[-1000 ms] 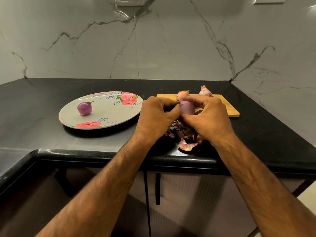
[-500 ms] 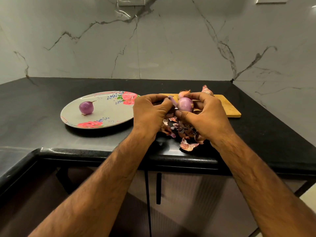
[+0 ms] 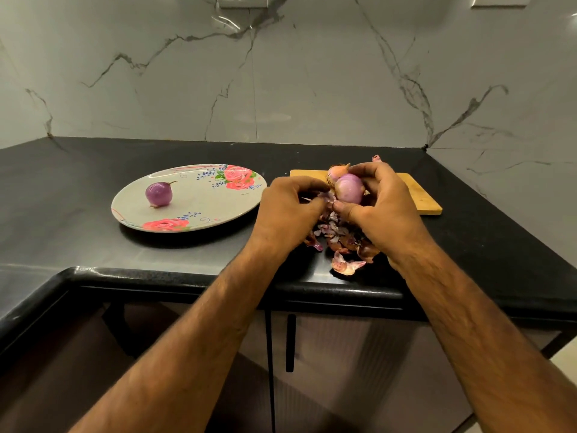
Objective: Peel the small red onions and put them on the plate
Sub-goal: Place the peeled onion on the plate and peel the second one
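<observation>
My right hand (image 3: 387, 210) grips a small, mostly peeled pink-purple onion (image 3: 349, 188) above the counter. My left hand (image 3: 288, 210) pinches a strip of its skin (image 3: 326, 198) just to the left of it. One peeled purple onion (image 3: 158, 194) lies on the floral plate (image 3: 218, 210) at the left. An unpeeled onion (image 3: 336, 170) sits on the wooden cutting board (image 3: 420, 195) behind my hands. Another onion's tip (image 3: 377, 157) shows above my right fingers.
A heap of onion skins (image 3: 340, 242) lies on the black counter (image 3: 78, 232) under my hands, near the front edge. Marble walls close the back and right. Cabinet doors with a dark handle (image 3: 290, 342) are below.
My left hand has pulled a strip of skin away from the onion toward the left. The onion sits more exposed in my right hand's fingers.
</observation>
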